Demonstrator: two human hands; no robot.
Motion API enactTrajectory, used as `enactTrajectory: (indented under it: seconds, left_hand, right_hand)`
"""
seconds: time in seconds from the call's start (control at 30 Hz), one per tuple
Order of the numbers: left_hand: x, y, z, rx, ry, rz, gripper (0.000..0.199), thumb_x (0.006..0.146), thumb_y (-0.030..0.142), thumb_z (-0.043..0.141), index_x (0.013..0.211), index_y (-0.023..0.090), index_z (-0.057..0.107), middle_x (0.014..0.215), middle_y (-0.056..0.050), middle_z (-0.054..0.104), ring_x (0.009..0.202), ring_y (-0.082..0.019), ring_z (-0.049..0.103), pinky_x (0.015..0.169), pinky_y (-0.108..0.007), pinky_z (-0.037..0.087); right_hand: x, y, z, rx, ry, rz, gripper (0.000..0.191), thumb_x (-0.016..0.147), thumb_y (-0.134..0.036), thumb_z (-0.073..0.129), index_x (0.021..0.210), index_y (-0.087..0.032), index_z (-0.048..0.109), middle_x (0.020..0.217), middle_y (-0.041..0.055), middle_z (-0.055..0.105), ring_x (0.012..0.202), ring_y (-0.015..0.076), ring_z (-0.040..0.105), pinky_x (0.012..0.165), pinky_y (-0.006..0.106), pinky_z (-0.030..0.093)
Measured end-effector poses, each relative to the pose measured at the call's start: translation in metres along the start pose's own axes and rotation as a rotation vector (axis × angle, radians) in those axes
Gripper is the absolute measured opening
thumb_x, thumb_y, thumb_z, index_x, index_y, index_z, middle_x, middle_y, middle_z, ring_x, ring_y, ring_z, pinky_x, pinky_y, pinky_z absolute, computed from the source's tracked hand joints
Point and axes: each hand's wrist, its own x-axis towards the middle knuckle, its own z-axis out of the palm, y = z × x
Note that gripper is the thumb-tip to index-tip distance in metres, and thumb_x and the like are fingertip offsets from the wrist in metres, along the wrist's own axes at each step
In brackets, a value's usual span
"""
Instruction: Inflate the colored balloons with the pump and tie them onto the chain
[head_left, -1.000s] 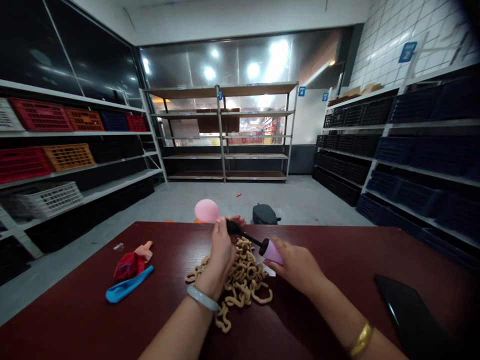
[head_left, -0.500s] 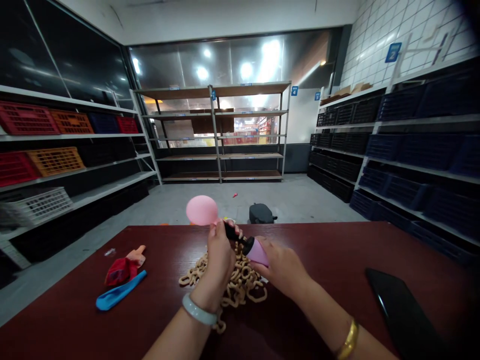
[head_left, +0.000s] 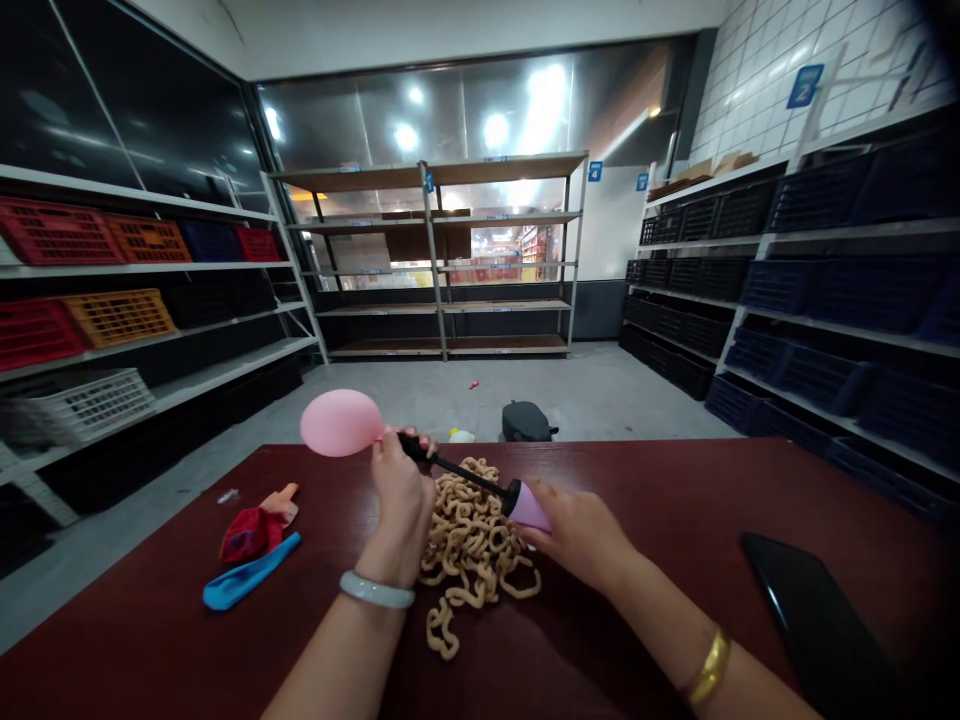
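A hand balloon pump stretches between my hands, its black rod pulled well out. My left hand is closed around the pump's black end, with the neck of a partly inflated pink balloon pinched at its tip. My right hand wraps the pump's pink-purple barrel. Under the rod lies a heap of tan, chain-like loops on the table. Left of my left hand are flat balloons: a blue one, a red one and an orange one.
The dark red table carries a black flat device at the right. A scrap of clear plastic lies at the left. Beyond the table, a dark grey bag-like object sits on the floor. Shelves with crates line the sides.
My left hand has moved left with the balloon and the pump's black end, drawing the rod out of the barrel. The right hand has shifted slightly right. The view has shifted a little.
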Motion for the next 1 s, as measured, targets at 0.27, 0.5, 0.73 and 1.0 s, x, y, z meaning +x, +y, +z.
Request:
enactTrajectory:
  seconds: [0.27, 0.5, 0.73, 1.0]
  left_hand:
    - [-0.071, -0.045, 0.025, -0.016, -0.075, -0.258, 0.024, 0.078, 0.030, 0.064, 0.080, 0.021, 0.042, 0.070, 0.004, 0.052, 0.055, -0.009, 0.050, 0.055, -0.023, 0.042]
    - [-0.070, -0.033, 0.031, -0.004, -0.101, -0.219, 0.026, 0.079, 0.035, 0.063, 0.079, 0.021, 0.041, 0.068, 0.003, 0.050, 0.053, -0.010, 0.048, 0.052, -0.025, 0.041]
    - [-0.004, 0.006, 0.006, 0.045, -0.010, 0.018, 0.021, 0.078, 0.028, 0.062, 0.080, 0.020, 0.043, 0.065, 0.004, 0.048, 0.049, -0.009, 0.047, 0.045, -0.021, 0.035]
    - [0.007, 0.010, -0.001, 0.018, -0.022, 0.074, 0.018, 0.081, 0.030, 0.058, 0.081, 0.021, 0.043, 0.064, 0.003, 0.047, 0.048, -0.011, 0.047, 0.045, -0.023, 0.035]
  right_hand:
    - [0.000, -0.003, -0.006, -0.060, 0.005, 0.054, 0.060, 0.088, -0.051, 0.049, 0.138, -0.021, 0.037, 0.115, 0.0139, 0.064, 0.099, 0.0283, 0.063, 0.077, 0.035, 0.045]
    - [0.000, -0.013, -0.008, -0.029, 0.044, 0.047, 0.060, 0.087, -0.054, 0.050, 0.136, -0.022, 0.037, 0.114, 0.0121, 0.064, 0.098, 0.0268, 0.063, 0.076, 0.034, 0.045]
    - [-0.001, -0.011, -0.007, -0.011, -0.024, 0.057, 0.057, 0.083, -0.056, 0.055, 0.129, -0.026, 0.044, 0.106, 0.0082, 0.067, 0.095, 0.0263, 0.065, 0.074, 0.032, 0.043]
    - [0.000, 0.003, -0.005, -0.120, -0.015, 0.109, 0.044, 0.080, -0.059, 0.055, 0.104, -0.023, 0.053, 0.092, 0.0075, 0.069, 0.082, 0.0255, 0.066, 0.064, 0.031, 0.041]
